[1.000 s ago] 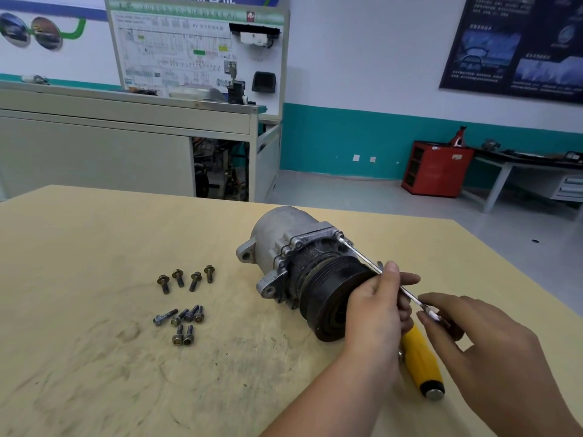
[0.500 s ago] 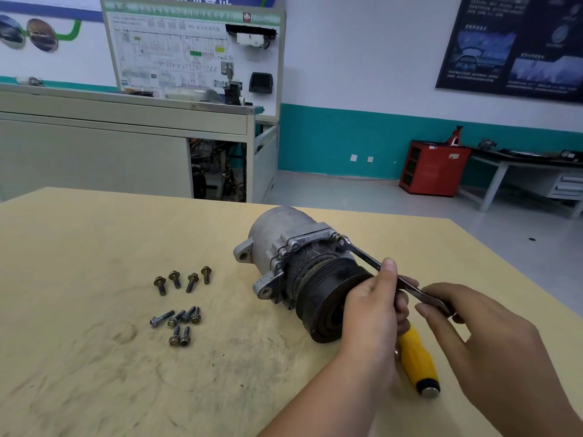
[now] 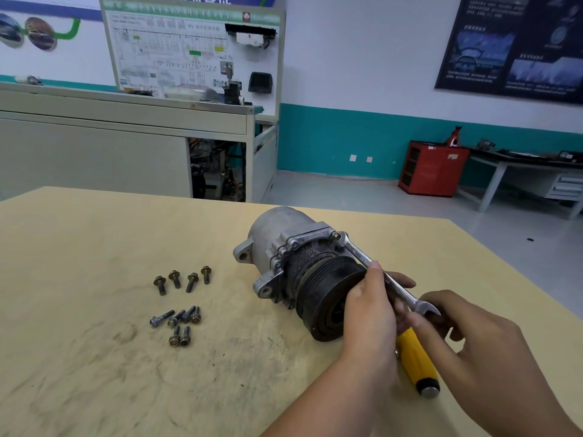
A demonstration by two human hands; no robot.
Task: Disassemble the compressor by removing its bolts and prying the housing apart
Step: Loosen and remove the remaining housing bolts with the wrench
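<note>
The left hand (image 3: 370,310) curled its fingers (image 3: 405,281) round the compressor (image 3: 293,247) at mid frame. The right hand (image 3: 479,348) pinched the wrench (image 3: 359,255), its far end on a bolt (image 3: 337,236).

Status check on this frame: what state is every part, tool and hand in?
compressor: on its side on the table, housing closed.
wrench: ring end on the top bolt.
top bolt: seated in the flange, not yet out.
loose bolts: ten, lying left of the compressor.
screwdriver: lying on the table, partly under the hands.
left hand: grips the compressor's pulley.
right hand: holds the wrench's open end.
</note>
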